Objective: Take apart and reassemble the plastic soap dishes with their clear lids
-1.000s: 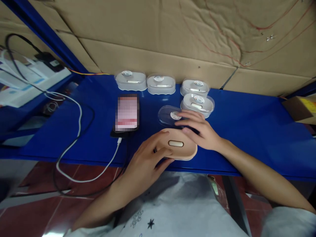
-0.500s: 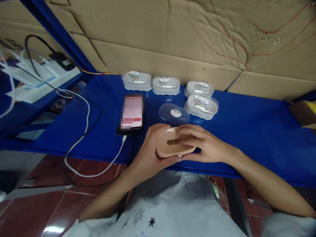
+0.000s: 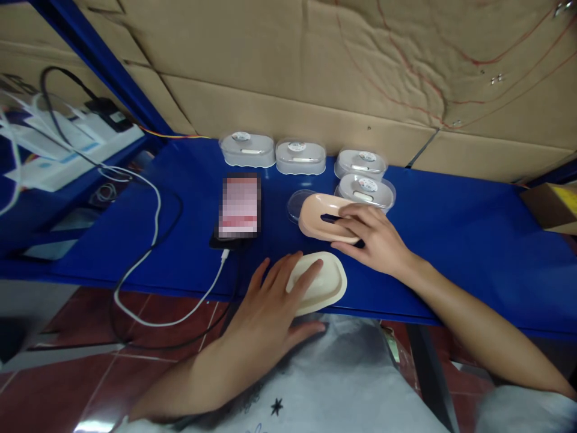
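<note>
My right hand [image 3: 376, 237] grips a peach oval soap-dish part with a slot [image 3: 318, 219], held over the clear oval lid [image 3: 295, 204] on the blue table [image 3: 451, 240]. My left hand [image 3: 274, 307] lies with spread fingers on a cream oval tray [image 3: 327, 285] at the table's front edge. Behind my right hand sit packed soap dishes in clear covers [image 3: 367, 189].
Further packed dishes [image 3: 247, 149] [image 3: 300, 156] [image 3: 360, 162] line the cardboard back wall [image 3: 315, 72]. A phone [image 3: 238, 207] with a white cable [image 3: 180, 304] lies at left. Papers and black cables [image 3: 67, 144] fill the left shelf. A cardboard box [image 3: 556, 207] sits far right.
The peach part has come off the cream tray: my right hand carried it back over the clear lid, while my left hand stayed on the cream tray at the front edge.
</note>
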Motion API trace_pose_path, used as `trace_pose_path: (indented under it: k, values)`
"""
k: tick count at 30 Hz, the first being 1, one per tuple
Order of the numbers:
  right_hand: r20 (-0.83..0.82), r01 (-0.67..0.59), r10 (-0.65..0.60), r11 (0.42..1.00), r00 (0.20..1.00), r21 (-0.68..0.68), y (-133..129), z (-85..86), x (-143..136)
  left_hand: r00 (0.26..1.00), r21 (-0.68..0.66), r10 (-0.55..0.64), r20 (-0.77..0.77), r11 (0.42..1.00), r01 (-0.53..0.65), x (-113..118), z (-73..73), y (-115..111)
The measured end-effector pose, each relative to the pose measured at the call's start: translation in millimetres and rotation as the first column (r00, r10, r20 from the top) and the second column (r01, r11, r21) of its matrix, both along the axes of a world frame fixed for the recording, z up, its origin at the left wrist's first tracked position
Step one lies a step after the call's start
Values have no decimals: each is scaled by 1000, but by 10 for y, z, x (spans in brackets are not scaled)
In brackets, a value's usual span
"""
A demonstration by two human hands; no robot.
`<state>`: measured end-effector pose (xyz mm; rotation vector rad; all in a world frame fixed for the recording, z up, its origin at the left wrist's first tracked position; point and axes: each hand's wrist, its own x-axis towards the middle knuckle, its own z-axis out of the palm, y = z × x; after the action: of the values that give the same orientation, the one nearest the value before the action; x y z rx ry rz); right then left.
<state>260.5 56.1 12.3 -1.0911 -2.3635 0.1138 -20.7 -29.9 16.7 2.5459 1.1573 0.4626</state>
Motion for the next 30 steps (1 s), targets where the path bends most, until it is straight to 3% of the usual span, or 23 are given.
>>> trace_pose_path:
  k: [3,6,11,17,21,23,26,30]
  values:
    - [-29,48,-47,999,998,17,27,-59,-130,999,-29,-53,6,998,53,41,11,5]
    - [-75,3,-3,1000,997,8,35,-65,-201,995,-91,-88,56,992,93,68,-12,37]
    - [-48,-58,57,998,997,-9,51,-104,-183,995,-150,-26,100,988,41,62,-120,94]
    - [-104,-7,6,1000,995,-4,78,-77,-148,990,-174,19,142,985,6,82,-141,156]
    - [-123,-187,184,982,975,-12,-75,71,-117,966,-90,81,247,994,-60,114,-110,191]
    - [-119,-299,291,953,949,-56,-165,126,-105,926,-36,131,354,991,-126,126,-102,203]
    - [-93,-356,348,929,933,-103,-236,145,-97,838,-4,164,520,982,-190,136,-98,213]
    - [-142,-334,324,941,935,-54,-233,93,-92,610,-194,246,753,969,-151,139,-90,222]
